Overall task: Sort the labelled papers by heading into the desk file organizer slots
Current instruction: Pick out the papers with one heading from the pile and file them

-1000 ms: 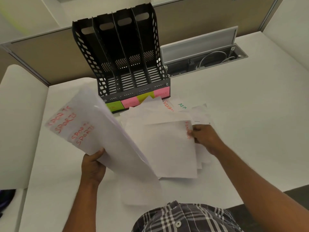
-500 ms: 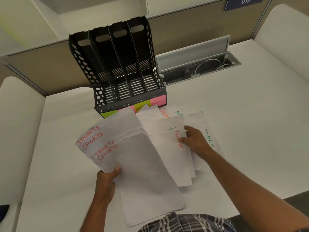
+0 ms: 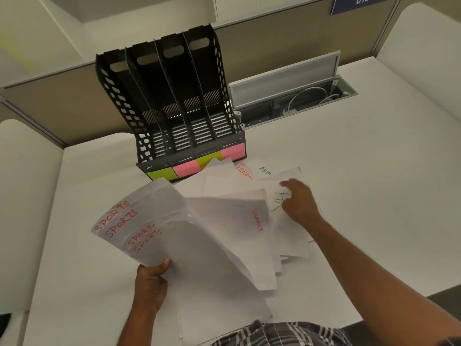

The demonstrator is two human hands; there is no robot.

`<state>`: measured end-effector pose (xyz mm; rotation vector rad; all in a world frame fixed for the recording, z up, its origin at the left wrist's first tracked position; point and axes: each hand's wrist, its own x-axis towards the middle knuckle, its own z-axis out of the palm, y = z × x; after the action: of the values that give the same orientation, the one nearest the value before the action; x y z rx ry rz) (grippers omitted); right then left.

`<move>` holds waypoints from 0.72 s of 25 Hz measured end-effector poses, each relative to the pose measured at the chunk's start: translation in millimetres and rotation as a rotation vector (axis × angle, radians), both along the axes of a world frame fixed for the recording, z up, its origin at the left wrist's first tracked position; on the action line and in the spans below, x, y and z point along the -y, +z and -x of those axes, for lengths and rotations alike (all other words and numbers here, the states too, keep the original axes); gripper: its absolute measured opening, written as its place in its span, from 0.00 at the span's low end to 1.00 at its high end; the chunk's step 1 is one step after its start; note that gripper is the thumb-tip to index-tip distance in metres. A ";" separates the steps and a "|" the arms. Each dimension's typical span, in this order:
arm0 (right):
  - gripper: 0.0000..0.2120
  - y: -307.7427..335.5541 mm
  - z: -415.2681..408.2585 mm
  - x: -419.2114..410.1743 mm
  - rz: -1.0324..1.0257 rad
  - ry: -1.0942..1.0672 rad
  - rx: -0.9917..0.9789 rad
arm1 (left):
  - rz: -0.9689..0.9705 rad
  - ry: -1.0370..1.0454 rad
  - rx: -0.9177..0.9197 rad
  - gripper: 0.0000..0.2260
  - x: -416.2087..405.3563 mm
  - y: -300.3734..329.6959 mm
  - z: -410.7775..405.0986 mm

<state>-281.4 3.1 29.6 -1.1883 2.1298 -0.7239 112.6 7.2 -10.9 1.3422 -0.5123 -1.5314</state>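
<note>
My left hand (image 3: 151,279) grips a fanned bundle of white SPORTS papers (image 3: 139,221), headed in red, lifted above the desk. My right hand (image 3: 298,199) presses on a sheet with green lettering (image 3: 278,198) in the loose pile of papers (image 3: 234,221), fingers curled at its edge. Other sheets in the pile show orange FINANCE headings (image 3: 245,172) and a green ADMIN heading (image 3: 264,171). The black file organizer (image 3: 174,101) stands behind the pile with its slots empty. Green and pink sticky labels (image 3: 187,168) line its front edge.
The white desk (image 3: 361,196) runs to a brown partition at the back. An open cable tray (image 3: 294,101) with white wires lies right of the organizer. White chair backs flank the desk on both sides.
My right hand has slid up and right from the orange-headed sheet onto the green-lettered one. My left hand has kept hold of the SPORTS bundle, lower than a second ago.
</note>
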 end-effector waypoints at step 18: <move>0.35 -13.8 23.9 11.4 -0.168 -0.265 0.111 | 0.000 0.077 0.016 0.25 0.7 17.0 15.8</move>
<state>-305.3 -8.4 15.8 -0.7697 2.2281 -0.6907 96.7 6.5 6.1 1.3593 -0.4654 -1.4588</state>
